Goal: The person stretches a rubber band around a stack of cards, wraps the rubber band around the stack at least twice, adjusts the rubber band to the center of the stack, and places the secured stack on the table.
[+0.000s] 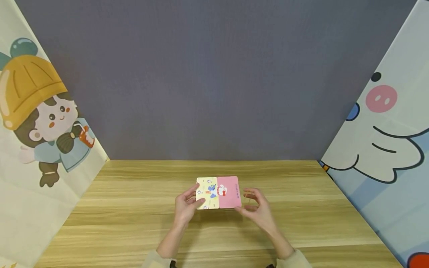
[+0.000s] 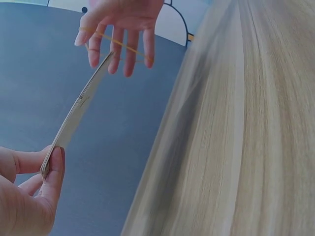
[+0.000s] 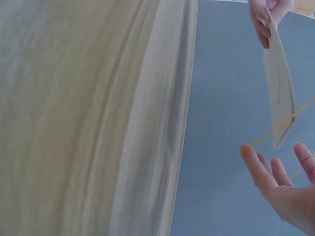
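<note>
My left hand [image 1: 186, 207] pinches the yellow end of a thin booklet [image 1: 228, 193], thumb on the printed face and fingers behind. One half of the face is pale yellow with small cartoon figures; the other is pink with a white cartoon character. Edge-on in the left wrist view, the booklet [image 2: 74, 110] shows layered pages and tilts above the tabletop. A yellow rubber band [image 2: 115, 42] is stretched over the spread fingers of my right hand [image 1: 259, 210], beside the pink end. In the right wrist view the band [image 3: 275, 129] crosses the booklet's near end.
The wood-grain table [image 1: 134, 216] extends beneath both hands. A dark grey panel [image 1: 214, 82] rises behind it. Cartoon-printed sheets flank it, one with a child in a yellow hat [image 1: 33, 89], the other with a pink-snouted white figure [image 1: 402, 123].
</note>
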`<action>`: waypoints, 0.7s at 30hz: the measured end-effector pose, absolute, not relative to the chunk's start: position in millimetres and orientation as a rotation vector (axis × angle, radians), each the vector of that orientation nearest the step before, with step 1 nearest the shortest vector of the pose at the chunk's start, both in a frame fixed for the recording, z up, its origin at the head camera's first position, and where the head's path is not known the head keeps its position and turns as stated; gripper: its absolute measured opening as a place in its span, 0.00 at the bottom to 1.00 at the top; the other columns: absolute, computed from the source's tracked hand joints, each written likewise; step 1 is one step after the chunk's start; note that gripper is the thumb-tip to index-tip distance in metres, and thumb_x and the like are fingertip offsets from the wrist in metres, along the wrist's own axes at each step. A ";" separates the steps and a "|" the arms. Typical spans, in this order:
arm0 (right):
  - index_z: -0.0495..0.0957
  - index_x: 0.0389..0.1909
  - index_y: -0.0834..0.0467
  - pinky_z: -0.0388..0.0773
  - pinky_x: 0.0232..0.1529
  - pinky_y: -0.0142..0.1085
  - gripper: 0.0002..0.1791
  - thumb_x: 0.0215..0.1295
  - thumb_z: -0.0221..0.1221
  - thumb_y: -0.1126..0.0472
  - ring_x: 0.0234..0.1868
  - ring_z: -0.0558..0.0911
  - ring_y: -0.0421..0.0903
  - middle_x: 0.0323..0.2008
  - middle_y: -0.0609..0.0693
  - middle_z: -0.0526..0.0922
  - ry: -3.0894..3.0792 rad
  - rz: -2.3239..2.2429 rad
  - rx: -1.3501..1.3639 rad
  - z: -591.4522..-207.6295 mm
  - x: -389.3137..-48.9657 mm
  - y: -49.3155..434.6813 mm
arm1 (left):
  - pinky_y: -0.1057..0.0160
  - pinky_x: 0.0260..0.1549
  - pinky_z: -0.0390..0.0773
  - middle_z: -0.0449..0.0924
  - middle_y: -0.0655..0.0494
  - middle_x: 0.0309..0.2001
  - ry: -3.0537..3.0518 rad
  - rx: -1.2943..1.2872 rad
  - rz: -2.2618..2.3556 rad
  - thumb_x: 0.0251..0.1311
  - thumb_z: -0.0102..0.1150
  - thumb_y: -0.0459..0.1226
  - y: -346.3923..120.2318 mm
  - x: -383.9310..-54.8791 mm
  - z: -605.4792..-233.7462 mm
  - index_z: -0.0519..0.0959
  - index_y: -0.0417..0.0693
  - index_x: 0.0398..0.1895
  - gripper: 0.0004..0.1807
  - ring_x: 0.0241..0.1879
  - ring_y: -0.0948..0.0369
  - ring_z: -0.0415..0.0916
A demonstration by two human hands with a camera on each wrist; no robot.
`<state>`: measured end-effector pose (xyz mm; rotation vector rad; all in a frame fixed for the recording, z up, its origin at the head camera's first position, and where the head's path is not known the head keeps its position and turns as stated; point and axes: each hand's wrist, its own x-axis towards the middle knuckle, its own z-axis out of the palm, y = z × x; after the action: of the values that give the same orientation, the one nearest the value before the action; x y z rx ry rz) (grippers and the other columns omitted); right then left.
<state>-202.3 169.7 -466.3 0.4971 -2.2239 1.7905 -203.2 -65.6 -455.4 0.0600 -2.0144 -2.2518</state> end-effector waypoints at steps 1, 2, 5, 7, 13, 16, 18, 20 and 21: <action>0.68 0.48 0.65 0.77 0.38 0.51 0.33 0.36 0.70 0.70 0.46 0.71 0.63 0.48 0.62 0.69 -2.217 1.795 0.505 -466.4 -202.8 168.8 | 0.71 0.28 0.79 0.75 0.38 0.41 -2.005 0.052 -2.257 0.41 0.60 0.20 -65.0 -203.2 -455.2 0.68 0.36 0.55 0.31 0.25 0.63 0.75; 0.68 0.49 0.66 0.78 0.38 0.49 0.33 0.36 0.69 0.70 0.46 0.70 0.64 0.48 0.63 0.68 -2.206 1.801 0.518 -466.1 -202.9 167.8 | 0.72 0.26 0.78 0.75 0.37 0.41 -1.997 0.049 -2.258 0.41 0.60 0.20 -64.5 -203.2 -455.2 0.68 0.36 0.55 0.32 0.24 0.64 0.75; 0.67 0.48 0.67 0.79 0.37 0.44 0.33 0.37 0.68 0.73 0.46 0.70 0.66 0.48 0.67 0.67 -2.188 1.802 0.550 -460.5 -200.6 164.2 | 0.74 0.22 0.76 0.76 0.36 0.39 -1.969 0.035 -2.260 0.41 0.60 0.20 -63.1 -203.3 -455.0 0.67 0.37 0.57 0.34 0.22 0.64 0.74; 0.66 0.49 0.69 0.79 0.36 0.39 0.33 0.37 0.68 0.74 0.46 0.71 0.65 0.48 0.68 0.67 -2.184 1.798 0.565 -454.3 -197.7 161.4 | 0.73 0.22 0.77 0.76 0.35 0.39 -1.945 0.025 -2.266 0.40 0.60 0.19 -62.4 -203.6 -455.1 0.65 0.37 0.58 0.35 0.22 0.64 0.74; 0.63 0.51 0.74 0.79 0.37 0.37 0.36 0.36 0.67 0.75 0.47 0.69 0.65 0.51 0.69 0.64 -2.230 1.818 0.529 -440.7 -191.4 153.9 | 0.70 0.25 0.79 0.76 0.34 0.38 -1.922 0.006 -2.288 0.40 0.59 0.18 -61.2 -205.0 -456.1 0.63 0.36 0.59 0.37 0.22 0.64 0.75; 0.61 0.52 0.74 0.79 0.37 0.39 0.38 0.36 0.67 0.75 0.47 0.68 0.64 0.53 0.69 0.62 -2.255 1.829 0.505 -438.8 -190.9 151.7 | 0.71 0.24 0.78 0.76 0.34 0.38 -1.931 0.002 -2.290 0.40 0.59 0.18 -60.6 -204.3 -455.5 0.63 0.36 0.60 0.37 0.22 0.64 0.74; 0.61 0.52 0.74 0.80 0.36 0.39 0.38 0.36 0.68 0.75 0.47 0.68 0.64 0.53 0.68 0.62 -2.262 1.829 0.504 -438.1 -190.9 150.8 | 0.71 0.24 0.79 0.76 0.34 0.38 -1.938 -0.001 -2.292 0.41 0.59 0.19 -60.1 -203.6 -454.7 0.63 0.36 0.59 0.36 0.22 0.64 0.75; 0.60 0.53 0.73 0.80 0.34 0.38 0.39 0.37 0.68 0.74 0.48 0.68 0.63 0.53 0.68 0.62 -2.274 1.817 0.504 -437.7 -191.1 150.2 | 0.70 0.25 0.79 0.76 0.35 0.39 -1.945 -0.002 -2.295 0.41 0.59 0.19 -59.6 -203.2 -454.4 0.63 0.35 0.59 0.36 0.23 0.62 0.76; 0.61 0.53 0.73 0.80 0.34 0.38 0.39 0.37 0.68 0.73 0.48 0.68 0.63 0.53 0.67 0.63 -2.280 1.809 0.498 -437.2 -191.0 149.9 | 0.70 0.26 0.79 0.76 0.35 0.39 -1.948 -0.001 -2.299 0.41 0.59 0.19 -59.3 -202.9 -454.2 0.63 0.36 0.59 0.36 0.24 0.62 0.76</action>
<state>-191.0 149.9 -437.2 0.4976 -2.2803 1.8091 -202.9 -59.3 -454.2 -0.0006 -1.9476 -2.2994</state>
